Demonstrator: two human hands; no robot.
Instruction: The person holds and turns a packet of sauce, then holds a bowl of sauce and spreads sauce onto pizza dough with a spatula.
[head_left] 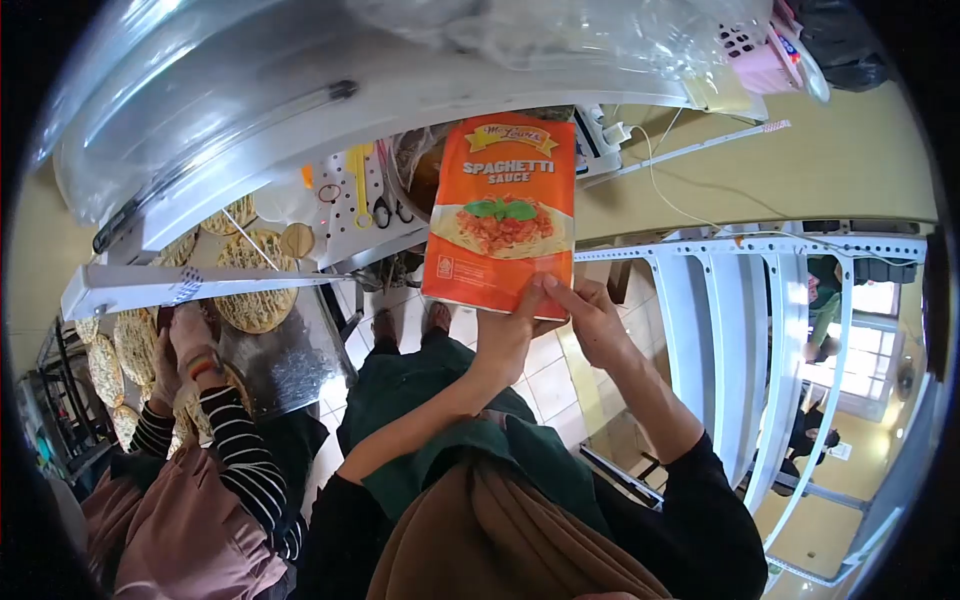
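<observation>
Left hand (507,340) and right hand (598,328) pinch the pouch (500,215) at its lower right corner, seemingly a holding step, any move calling for steady grips.

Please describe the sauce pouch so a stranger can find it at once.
Upward from the camera wearer's green garment, the left hand and right hand hold the sauce pouch. Its bright orange front, labelled "SPAGHETTI SAUCE", sets it apart from the white perforated panel to its left.
</observation>
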